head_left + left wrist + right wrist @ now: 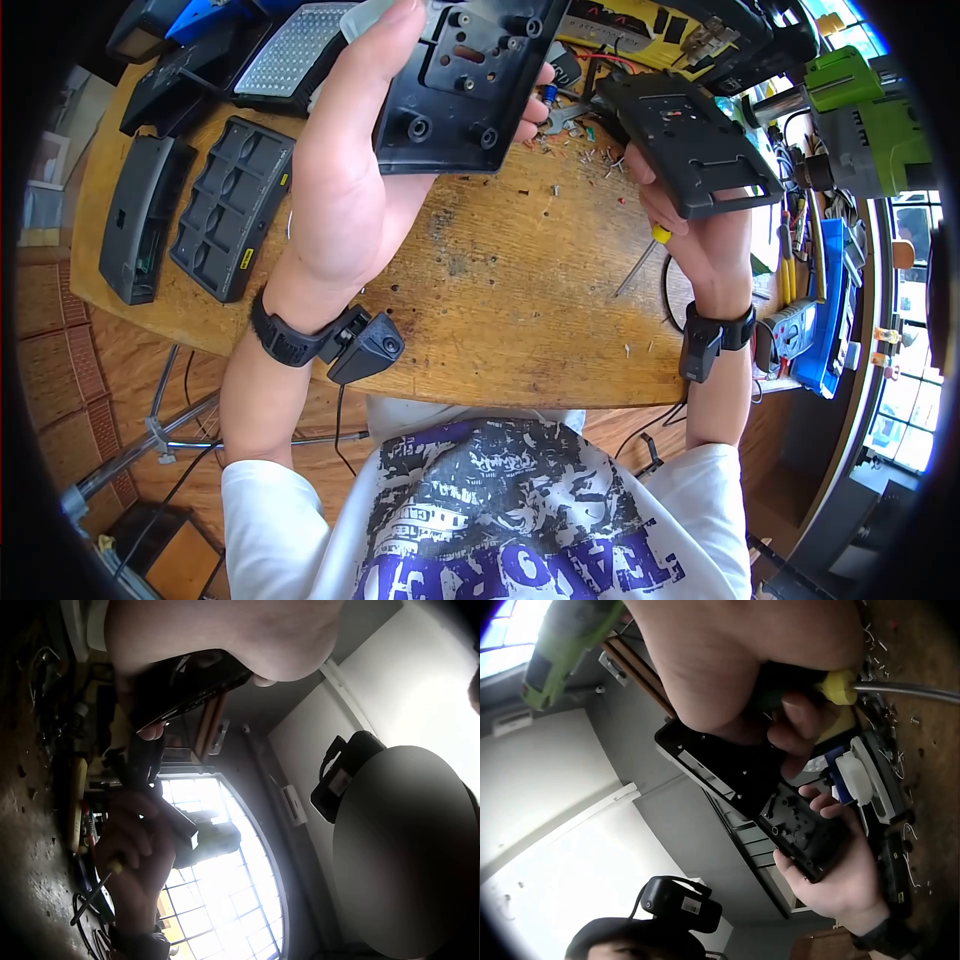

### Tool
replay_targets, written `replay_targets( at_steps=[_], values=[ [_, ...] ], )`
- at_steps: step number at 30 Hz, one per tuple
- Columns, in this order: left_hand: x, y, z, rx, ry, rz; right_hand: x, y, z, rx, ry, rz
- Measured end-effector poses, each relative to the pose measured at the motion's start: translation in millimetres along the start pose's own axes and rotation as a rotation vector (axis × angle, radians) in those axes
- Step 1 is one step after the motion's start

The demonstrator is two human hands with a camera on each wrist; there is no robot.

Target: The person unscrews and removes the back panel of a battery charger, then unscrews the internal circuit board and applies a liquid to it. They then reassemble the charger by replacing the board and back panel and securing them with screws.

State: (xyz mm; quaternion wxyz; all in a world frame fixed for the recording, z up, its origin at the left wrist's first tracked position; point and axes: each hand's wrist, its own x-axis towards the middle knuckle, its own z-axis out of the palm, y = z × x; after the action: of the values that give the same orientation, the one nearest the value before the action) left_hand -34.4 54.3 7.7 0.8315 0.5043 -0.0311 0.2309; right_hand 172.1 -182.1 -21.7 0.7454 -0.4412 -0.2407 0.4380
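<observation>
My left hand (345,190) grips a black plastic housing half (450,135), raised over the bench with its inner side, screw posts and slots showing. Higher on the right, my right hand (712,240) holds a second black plastic part (690,135), a flat plate with a long cut-out near one end. That same hand also keeps a screwdriver (838,688) in its fingers, its yellow collar and metal shaft pointing out; the handle is mostly hidden by the palm. In the right wrist view the two black parts overlap, the plate nearer the camera.
A black tray with several bays (232,210) and a long black cover (140,220) lie at the left of the wooden bench (500,330). Behind them stands a light panel (290,50). Small screws (600,160) are scattered ahead; a green power tool (865,125) and a multimeter (792,330) are at right.
</observation>
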Motion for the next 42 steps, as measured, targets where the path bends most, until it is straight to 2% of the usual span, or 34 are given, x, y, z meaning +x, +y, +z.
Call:
replay_targets(
  at_steps=[3, 5, 7, 8, 9, 11, 13, 15, 17, 18, 19, 20, 21, 22, 23, 25, 26, 27, 29, 30, 31, 32, 33, 34, 35, 36, 37, 39, 42],
  values=[
    [1.4, 1.6, -1.0, -0.004, -0.001, 0.021, -0.1, 4.5, -1.7, -0.01, -0.069, 0.025],
    [3.1, 2.6, 1.4, -0.024, -0.009, 0.039, -6.4, 21.7, -26.5, 0.069, 0.229, -0.003],
    [5.9, 2.4, 8.9, -0.152, 0.14, 0.107, -11.2, 18.3, -27.0, 0.128, 0.243, 0.013],
    [0.8, 5.7, 6.0, 0.307, 0.179, 0.08, -13.2, 15.1, -25.1, 0.183, 0.257, 0.028],
    [-0.4, 8.7, 2.4, 0.307, 0.178, 0.08, -14.8, 11.1, -25.0, 0.184, 0.257, 0.027],
    [-0.4, 12.9, -1.3, 0.828, 0.037, 0.014, -18.0, 2.2, -29.0, 0.198, 0.042, 0.007],
    [-5.8, 6.1, 4.3, 0.932, 0.036, -0.051, -18.2, -4.1, -39.1, 0.196, 0.078, -0.021],
    [-9.0, 2.5, 5.8, 1.258, -0.082, 0.038, -19.6, -14.8, -47.8, 0.195, 0.116, -0.048],
    [-13.2, 1.8, 15.0, 1.287, -0.143, -0.04, -22.3, -31.9, -54.8, 0.23, -0.033, -0.062],
    [-15.4, 0.1, 14.5, 1.315, -0.236, -0.018, -19.7, -31.1, -73.8, 0.251, -0.16, -0.122],
    [-17.2, -0.9, 14.4, 1.342, -0.329, 0.005, -24.6, -33.1, -72.0, 0.25, -0.159, -0.128],
    [-18.6, -0.7, 16.8, 1.342, -0.334, 0.009, -33.4, -35.6, -68.0, 0.262, 0.064, -0.186],
    [-20.4, -0.4, 19.4, 1.325, -0.462, -0.047, -38.3, -37.2, -66.1, 0.274, 0.287, -0.243],
    [-21.9, -0.2, 21.8, 1.304, -0.589, -0.105, -38.1, -39.0, -63.5, 0.294, -0.02, -0.27],
    [-23.8, -2.4, 23.3, 1.304, -0.594, -0.102, -34.5, -40.3, -59.6, 0.293, -0.019, -0.275],
    [-28.8, -11.9, 23.2, 1.307, -0.702, -0.097, -20.5, -41.1, -39.8, 0.044, -0.209, -0.285],
    [-30.5, -15.8, 22.0, 1.318, -0.731, -0.105, -20.7, -38.1, -30.6, -0.108, -0.069, -0.305],
    [-30.8, -18.0, 20.9, 1.319, -0.733, -0.106, -21.3, -35.2, -23.2, -0.107, -0.067, -0.305],
    [-30.6, -20.3, 19.6, 1.319, -0.615, 0.079, -22.7, -31.4, -9.4, -0.112, 0.073, -0.181],
    [-28.8, -18.8, 20.7, 1.319, -0.616, 0.079, -23.5, -35.6, 1.1, -0.15, 0.12, -0.112],
    [-25.7, -15.7, 23.1, 1.088, -0.449, 0.015, -22.0, -33.4, 4.7, -0.15, 0.121, -0.112],
    [-23.6, -13.4, 25.3, 0.856, -0.284, -0.046, -20.2, -30.9, 8.1, -0.329, 0.047, -0.204],
    [-23.3, -12.3, 26.7, 0.857, -0.282, -0.047, -17.3, -28.0, 15.0, -0.507, -0.03, -0.296],
    [-23.2, -11.4, 27.9, 0.613, -0.218, -0.11, -17.9, -30.8, 29.1, -0.628, 0.035, -0.179],
    [-23.1, -11.7, 29.3, 0.368, -0.154, -0.169, -16.2, -28.1, 52.5, -0.735, 0.043, -0.222],
    [-23.8, -19.6, 29.3, 0.285, -0.116, -0.158, -15.3, -26.1, 63.1, -0.848, 0.039, -0.202],
    [-22.4, -17.6, 33.7, 0.284, -0.115, -0.161, -14.8, -23.7, 70.9, -0.962, 0.036, -0.18],
    [-19.7, -9.6, 42.8, 0.274, -0.086, -0.278, -12.2, -16.2, 83.9, -1.047, -0.011, -0.217],
    [-20.0, -11.0, 38.1, 0.304, -0.06, -0.261, -13.4, -12.3, 86.6, -1.112, -0.058, -0.283]
  ],
)
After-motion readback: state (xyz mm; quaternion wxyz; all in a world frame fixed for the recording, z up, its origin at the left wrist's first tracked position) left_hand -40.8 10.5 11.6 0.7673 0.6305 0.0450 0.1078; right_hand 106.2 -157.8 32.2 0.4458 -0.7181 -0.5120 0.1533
